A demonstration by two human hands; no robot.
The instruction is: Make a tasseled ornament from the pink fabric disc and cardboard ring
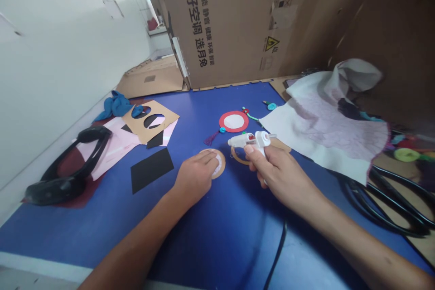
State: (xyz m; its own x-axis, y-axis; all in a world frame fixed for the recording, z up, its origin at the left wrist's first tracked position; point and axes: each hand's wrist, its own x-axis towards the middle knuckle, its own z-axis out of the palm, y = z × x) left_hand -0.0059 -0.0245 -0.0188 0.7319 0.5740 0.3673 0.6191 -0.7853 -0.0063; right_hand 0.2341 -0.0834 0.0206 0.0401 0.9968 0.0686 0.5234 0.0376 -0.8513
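Note:
My right hand (283, 172) is wrapped round a white hot glue gun (242, 139), its nozzle pointing left above the table. Beneath the gun, a cardboard ring (237, 157) is partly hidden. My left hand (195, 176) rests on a round cardboard disc (220, 173) with a white middle, fingers together and pressing it against the blue tabletop; its fingertips are partly hidden. Just beyond both hands lies a red-rimmed white disc (234, 121) with a blue bead (222, 130), a purple tassel (211, 139) and a green cord (252, 117).
On the left are a black card (152, 170), a cardboard sheet with round holes (149, 133), pink paper (105, 154), blue cloth (117, 105) and a black strapped object (61, 186). A whitish cloth (316, 113) and black cables (384, 204) lie right. A big carton (234, 18) stands behind.

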